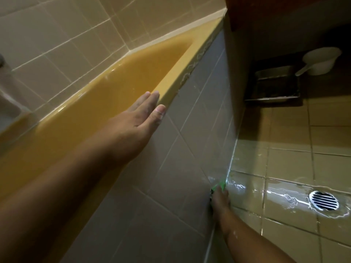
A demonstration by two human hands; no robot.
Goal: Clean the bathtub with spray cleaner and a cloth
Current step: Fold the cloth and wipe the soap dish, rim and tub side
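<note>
1. Bathtub (123,88): the yellow tub runs along the tiled wall at upper left; its near rim tops the grey tiled front panel (180,149); no spray bottle is in view.
2. Your left hand (140,118) lies on that near rim, fingers straight and together, thumb alongside, holding nothing; I judge it is there as a prop, taking your weight while you lean over the side.
3. Your left forearm stretches out long from the lower left corner, roughly along the line of the rim; the wrist looks straight, not bent.
4. Your right hand (221,200) is down at the foot of the panel, right where it meets the floor (284,168); a green cloth (220,185) peeps out beyond the fingertips, touching that joint.
5. You see this hand from the back, and it covers most of the cloth; whether the fingers curl round it or press it flat, I cannot tell.
6. Working so low suggests you are wiping the tub's outer panel and its bottom seam; the basin looks glossy, so the job seems well along, though that is only a judgement.
7. The floor shines wet around the round drain (323,200); mind your footing there.
</note>
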